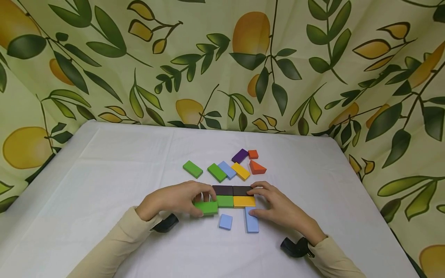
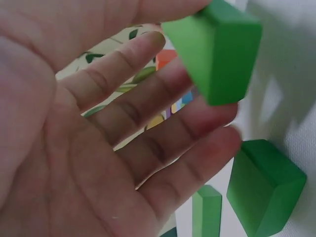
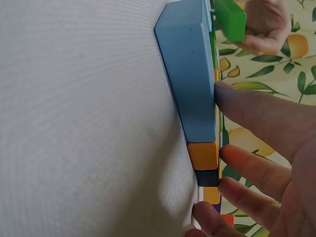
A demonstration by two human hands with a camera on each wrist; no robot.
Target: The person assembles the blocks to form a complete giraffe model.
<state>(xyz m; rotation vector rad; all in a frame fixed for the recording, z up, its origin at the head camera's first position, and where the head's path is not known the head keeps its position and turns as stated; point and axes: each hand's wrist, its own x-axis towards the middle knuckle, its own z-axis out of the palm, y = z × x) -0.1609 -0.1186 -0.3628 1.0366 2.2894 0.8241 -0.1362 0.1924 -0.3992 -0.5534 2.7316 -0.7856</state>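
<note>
My left hand point(image 1: 179, 197) pinches a green block point(image 1: 208, 208) between thumb and fingers; in the left wrist view it is raised off the cloth, with another green block point(image 2: 269, 190) lying below it. Two black blocks point(image 1: 223, 190) lie end to end, and against their near side sit a green block point(image 1: 225, 201) and a yellow block point(image 1: 244, 202). A long light-blue block point(image 1: 252, 223) points toward me from the yellow one. The thumb of my right hand point(image 1: 279, 206) touches this blue block, while its fingertips rest at the right ends of the black and yellow blocks.
A small light-blue block point(image 1: 225, 222) lies nearer me. Farther back are two green blocks point(image 1: 192, 169), a blue block point(image 1: 227, 170), a yellow block point(image 1: 241, 171), a purple block point(image 1: 240, 156), an orange-red triangle point(image 1: 257, 167) and a small orange-red block point(image 1: 253, 154). A patterned curtain point(image 1: 208, 58) hangs behind the white-covered table point(image 1: 121, 166).
</note>
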